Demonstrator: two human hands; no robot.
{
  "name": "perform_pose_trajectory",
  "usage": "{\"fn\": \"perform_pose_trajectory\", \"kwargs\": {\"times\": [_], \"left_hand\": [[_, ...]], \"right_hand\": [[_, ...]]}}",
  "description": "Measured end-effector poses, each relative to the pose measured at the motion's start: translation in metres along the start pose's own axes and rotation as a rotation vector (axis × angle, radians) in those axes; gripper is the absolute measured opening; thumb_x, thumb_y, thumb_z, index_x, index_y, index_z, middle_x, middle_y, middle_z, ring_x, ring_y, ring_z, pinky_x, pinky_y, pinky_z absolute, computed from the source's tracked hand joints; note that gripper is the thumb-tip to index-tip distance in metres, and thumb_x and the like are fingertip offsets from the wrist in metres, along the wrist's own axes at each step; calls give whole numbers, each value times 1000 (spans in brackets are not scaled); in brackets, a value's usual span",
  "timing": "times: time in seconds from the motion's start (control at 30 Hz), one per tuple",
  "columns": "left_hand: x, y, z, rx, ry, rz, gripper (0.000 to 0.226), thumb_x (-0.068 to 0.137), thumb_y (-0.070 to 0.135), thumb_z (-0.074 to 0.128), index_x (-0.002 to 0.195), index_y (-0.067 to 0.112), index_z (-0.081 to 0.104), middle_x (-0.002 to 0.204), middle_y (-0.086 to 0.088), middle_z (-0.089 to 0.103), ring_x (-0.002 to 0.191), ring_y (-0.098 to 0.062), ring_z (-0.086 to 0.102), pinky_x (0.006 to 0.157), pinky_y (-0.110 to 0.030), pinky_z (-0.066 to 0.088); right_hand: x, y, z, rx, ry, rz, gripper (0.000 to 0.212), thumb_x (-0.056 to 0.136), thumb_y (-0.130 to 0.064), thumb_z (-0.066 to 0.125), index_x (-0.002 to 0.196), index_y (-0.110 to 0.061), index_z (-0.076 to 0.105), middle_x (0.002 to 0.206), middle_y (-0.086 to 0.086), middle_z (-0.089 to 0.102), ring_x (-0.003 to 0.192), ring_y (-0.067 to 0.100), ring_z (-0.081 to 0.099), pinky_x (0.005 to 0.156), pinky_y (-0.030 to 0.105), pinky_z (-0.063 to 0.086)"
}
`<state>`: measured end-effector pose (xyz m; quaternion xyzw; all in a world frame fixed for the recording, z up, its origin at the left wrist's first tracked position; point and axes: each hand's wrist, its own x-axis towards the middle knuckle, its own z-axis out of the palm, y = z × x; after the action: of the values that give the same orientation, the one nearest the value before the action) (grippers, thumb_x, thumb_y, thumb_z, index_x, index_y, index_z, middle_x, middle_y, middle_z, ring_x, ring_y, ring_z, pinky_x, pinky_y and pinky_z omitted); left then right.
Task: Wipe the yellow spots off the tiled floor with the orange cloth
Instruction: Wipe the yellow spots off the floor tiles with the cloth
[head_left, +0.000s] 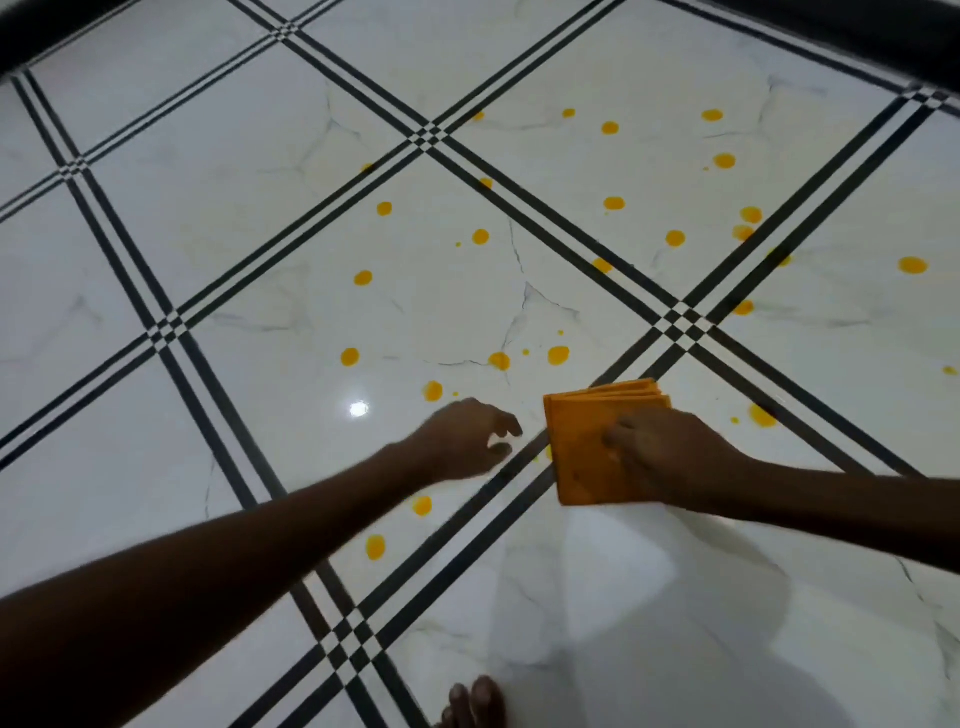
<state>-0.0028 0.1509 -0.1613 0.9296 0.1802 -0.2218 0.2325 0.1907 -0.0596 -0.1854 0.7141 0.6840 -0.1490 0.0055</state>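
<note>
Pressing down from above, the right hand (670, 447) is pinning the folded orange cloth (597, 447) flat against the white marble-look tiled floor (208, 182), fingers spread over the cloth's right half rather than curled around it, which looks like a hold meant for sliding the pad across the tiles. Going from the left of the scene: the left hand (462, 436) is hovering just left of the cloth, loosely open and grasping nothing, its fingertips near the floor, seemingly ready to steady the body or to help flatten the pad. The cloth itself is lying near the middle of the scene, straddling a black-striped grout band (467, 499) that is running diagonally under its near left corner, with a sliver of yellow peeking out at its left edge. Round yellow spots (558, 355) are lying scattered mostly beyond and to both sides of it: a few close by at the far left, two nearer ones (375, 546) below the left hand, one large one (762, 414) just right of the cloth, and many more far right. Judging by this, hardly any wiping is done yet. Nothing solid is blocking the sweep; only the left hand is sitting in the leftward path. Bare toes (475, 701) are showing at the near edge.
</note>
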Motion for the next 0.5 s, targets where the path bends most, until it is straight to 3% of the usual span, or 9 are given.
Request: {"fn": "perform_pose_trajectory", "kwargs": {"times": [0.03,0.1,0.17,0.2,0.27,0.37,0.43,0.5], "left_hand": [[2,-13,-11,7,31,-42,33,93,32,57,124,25,67,117,2,72,112,-21,63,98,-36,48],[7,-35,-30,15,66,-102,32,93,33,61,123,23,67,117,0,71,112,-21,63,97,-32,47],[12,-52,-36,11,100,-165,36,93,34,62,126,20,65,122,-3,69,118,-24,60,98,-31,43],[12,-62,-33,1,141,-209,39,94,34,62,129,18,63,126,-5,67,122,-25,57,100,-32,42],[4,-85,-21,-32,272,-309,42,95,30,61,133,14,58,129,-10,63,124,-30,54,101,-38,42],[-18,-117,7,11,491,-401,43,92,22,62,133,7,57,121,-19,62,113,-40,57,93,-46,46],[-33,-134,20,33,535,-458,46,90,19,64,132,1,57,120,-24,62,109,-45,57,89,-50,48],[-48,-152,31,76,496,-512,52,89,21,67,134,-2,55,129,-27,58,114,-47,55,90,-54,48]], "right_hand": [[11,-2,6,-18,75,44,31,93,-38,55,104,-11,66,101,11,71,84,31,70,65,36,52],[36,-11,23,-65,16,142,63,94,-52,40,135,-8,57,138,24,60,121,42,63,96,54,52],[39,-33,48,-54,-12,265,74,100,-55,30,161,-14,24,165,24,24,150,43,30,121,61,26],[38,-50,64,3,45,366,74,101,-54,27,164,-17,11,169,22,11,155,42,17,124,60,14],[34,-92,83,121,152,523,76,101,-51,30,164,-18,4,170,21,4,157,41,6,126,59,3],[43,-131,96,129,154,340,76,100,-52,34,164,-21,7,171,17,6,158,39,5,125,60,6],[58,-103,92,69,149,242,77,99,-54,34,164,-25,6,171,12,5,158,35,7,125,59,8],[61,-71,83,50,168,402,75,100,-55,30,164,-25,5,172,12,7,158,35,9,126,58,8]]}}
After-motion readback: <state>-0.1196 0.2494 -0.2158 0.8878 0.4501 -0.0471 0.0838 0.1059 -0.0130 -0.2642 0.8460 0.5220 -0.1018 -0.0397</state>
